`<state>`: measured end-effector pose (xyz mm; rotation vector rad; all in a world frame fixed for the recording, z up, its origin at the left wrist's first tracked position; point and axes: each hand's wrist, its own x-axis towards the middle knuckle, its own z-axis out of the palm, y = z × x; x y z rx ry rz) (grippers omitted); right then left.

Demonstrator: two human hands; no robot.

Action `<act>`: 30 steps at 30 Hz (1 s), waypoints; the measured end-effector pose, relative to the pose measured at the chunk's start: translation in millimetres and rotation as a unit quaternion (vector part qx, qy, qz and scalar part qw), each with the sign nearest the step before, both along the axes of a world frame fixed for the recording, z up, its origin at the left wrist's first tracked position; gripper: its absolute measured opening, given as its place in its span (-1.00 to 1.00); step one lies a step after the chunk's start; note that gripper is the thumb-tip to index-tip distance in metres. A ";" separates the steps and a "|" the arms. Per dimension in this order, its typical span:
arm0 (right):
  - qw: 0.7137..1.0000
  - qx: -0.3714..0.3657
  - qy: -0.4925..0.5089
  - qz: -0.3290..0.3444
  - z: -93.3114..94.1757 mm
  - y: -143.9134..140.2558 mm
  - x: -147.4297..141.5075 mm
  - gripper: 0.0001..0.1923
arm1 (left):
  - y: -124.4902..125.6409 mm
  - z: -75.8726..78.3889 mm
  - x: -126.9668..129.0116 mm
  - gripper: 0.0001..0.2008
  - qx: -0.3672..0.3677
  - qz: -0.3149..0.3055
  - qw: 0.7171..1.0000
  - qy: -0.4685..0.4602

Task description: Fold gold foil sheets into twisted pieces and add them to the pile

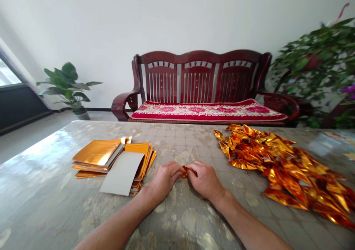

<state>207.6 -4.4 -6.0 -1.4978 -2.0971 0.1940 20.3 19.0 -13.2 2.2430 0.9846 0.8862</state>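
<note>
Between my two hands, just above the table, is a small piece of gold foil paper, mostly hidden by my fingers. My left hand pinches its left end, and my right hand grips its right end. To the left lie stacks of flat gold foil paper sheets, with one grey backing side facing up near my left wrist. A large heap of folded gold foil pieces, pointed at their ends, spreads out to the right of my right hand.
The table has a patterned, glossy cover. Behind it stands a dark red wooden bench with a red floral cushion. A potted plant is at left, leafy greenery at right. A blurred clear plastic item lies on the right.
</note>
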 end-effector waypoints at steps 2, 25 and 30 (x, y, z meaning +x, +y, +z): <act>1.000 0.001 -0.006 -0.006 0.0 -0.1 -0.8 -0.76 | 0.6 -1.2 0.9 -0.82 -0.005 0.018 1.000 0.013; 0.997 0.035 -0.059 -0.018 -1.7 -5.8 -5.1 -0.79 | -5.2 3.6 8.5 -0.79 -0.025 0.007 0.999 0.022; 0.997 0.043 -0.059 -0.017 -1.8 -6.9 -5.7 -0.79 | -6.3 3.5 9.6 -0.78 -0.004 -0.001 1.000 0.021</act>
